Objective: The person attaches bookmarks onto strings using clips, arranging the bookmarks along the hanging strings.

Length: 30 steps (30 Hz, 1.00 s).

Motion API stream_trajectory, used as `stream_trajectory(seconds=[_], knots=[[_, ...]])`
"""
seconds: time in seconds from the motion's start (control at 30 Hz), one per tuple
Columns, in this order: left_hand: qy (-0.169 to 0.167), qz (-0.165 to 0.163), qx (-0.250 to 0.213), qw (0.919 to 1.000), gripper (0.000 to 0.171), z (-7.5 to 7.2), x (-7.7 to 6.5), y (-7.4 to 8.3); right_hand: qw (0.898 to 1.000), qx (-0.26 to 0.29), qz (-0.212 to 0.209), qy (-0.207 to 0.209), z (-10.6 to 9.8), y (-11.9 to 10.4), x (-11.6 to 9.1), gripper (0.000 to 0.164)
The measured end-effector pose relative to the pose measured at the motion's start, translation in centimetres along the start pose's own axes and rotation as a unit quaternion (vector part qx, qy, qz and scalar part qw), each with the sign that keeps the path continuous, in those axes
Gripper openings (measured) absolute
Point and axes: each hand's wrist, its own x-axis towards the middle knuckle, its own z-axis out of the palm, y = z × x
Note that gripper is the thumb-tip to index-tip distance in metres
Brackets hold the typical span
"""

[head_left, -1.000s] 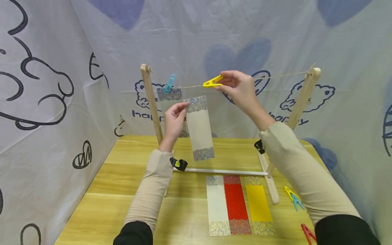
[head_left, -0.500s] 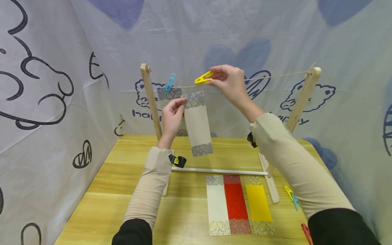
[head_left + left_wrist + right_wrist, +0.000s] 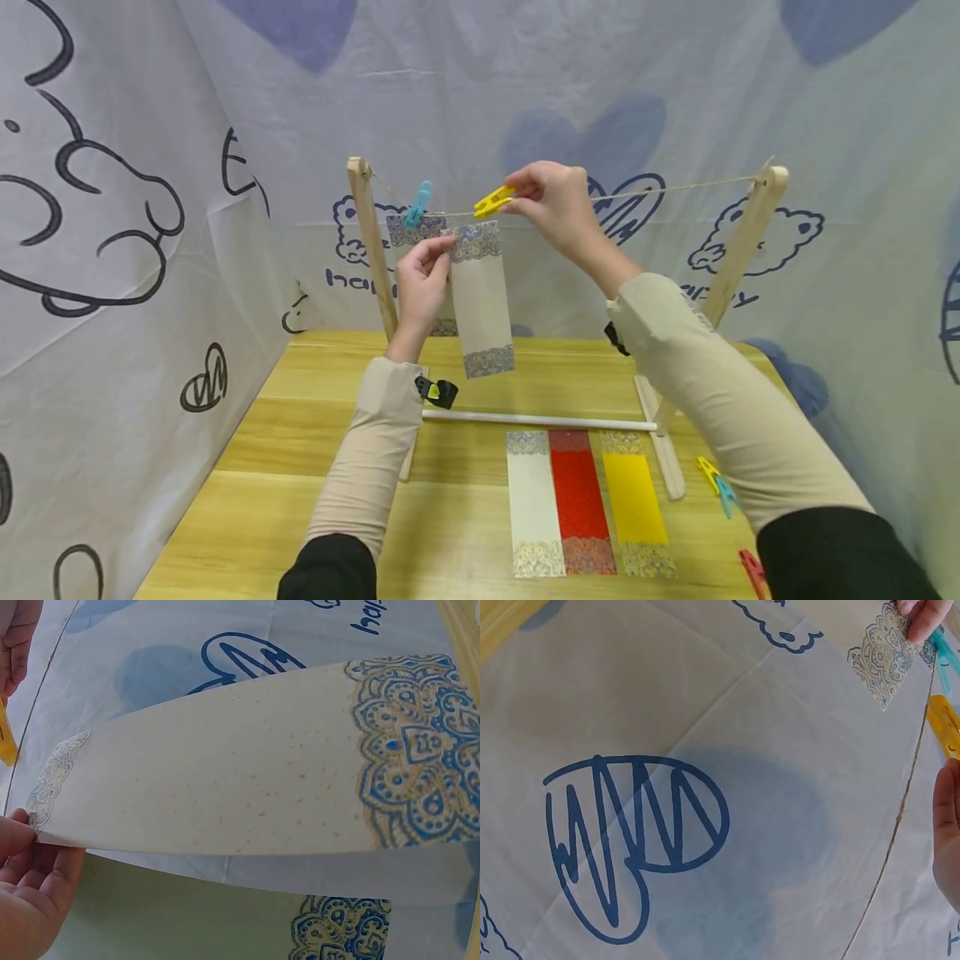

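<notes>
With thumb and fingers, my left hand (image 3: pixel 422 282) pinches the upper left edge of a cream paper strip (image 3: pixel 482 300) that has blue patterned bands at both ends. The strip hangs just below the string (image 3: pixel 459 213), its top edge close to it. My right hand (image 3: pixel 553 204) pinches the handles of a yellow clothespin (image 3: pixel 493 202), whose nose sits at the string above the strip's top. To the left, a blue clothespin (image 3: pixel 418 205) holds another patterned strip (image 3: pixel 444 327) on the string, partly hidden behind my left hand. In the left wrist view that strip (image 3: pixel 187 915) looks greenish.
White (image 3: pixel 534 504), red (image 3: pixel 582 500) and yellow (image 3: pixel 634 500) strips lie on the wooden table (image 3: pixel 247 500). Yellow (image 3: pixel 707 472), blue (image 3: pixel 726 495) and red (image 3: pixel 753 572) clothespins lie at the right. Wooden posts (image 3: pixel 742 233) hold the string; a white rod (image 3: pixel 540 421) runs low between them.
My right hand has moved left with the yellow clothespin, bringing it over the strip. My left hand has raised the cream strip slightly toward the string; the strip hangs a bit straighter.
</notes>
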Motion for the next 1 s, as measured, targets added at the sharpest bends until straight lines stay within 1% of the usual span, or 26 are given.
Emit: stream_trajectory(seconds=[0.1,0.13,0.3,0.5,0.57,0.77,0.87,1.0], knots=[[0.008,0.003,0.008,0.9999,0.018,0.1,-0.2,0.9,1.000,-0.009,-0.010,-0.001,0.2,-0.1,0.1,0.023],[0.010,0.005,0.010,0.9999,0.018,0.2,-0.2,1.1,1.000,-0.010,-0.010,-0.002,0.2,-0.1,0.2,0.023],[0.016,0.012,0.014,0.9997,0.018,0.4,0.0,1.3,1.000,-0.013,-0.003,-0.016,0.5,-0.2,0.4,0.023],[0.016,0.006,0.023,0.9996,0.018,0.4,0.0,1.5,0.999,-0.025,0.015,-0.032,0.5,0.0,0.6,0.022],[0.017,0.004,0.022,0.9996,0.018,0.4,0.1,1.1,0.999,-0.026,0.020,-0.037,0.5,0.1,0.7,0.022],[0.016,0.014,0.015,0.9997,0.018,0.3,0.7,-1.2,0.997,-0.020,0.036,-0.060,0.9,0.3,1.0,0.023],[0.018,0.028,0.027,0.9991,0.017,0.3,1.0,-1.7,0.996,-0.019,0.049,-0.072,1.0,0.2,1.1,0.022],[0.021,0.049,0.038,0.9979,0.016,0.3,1.1,-1.7,0.995,-0.019,0.059,-0.078,1.1,0.2,1.2,0.021]])
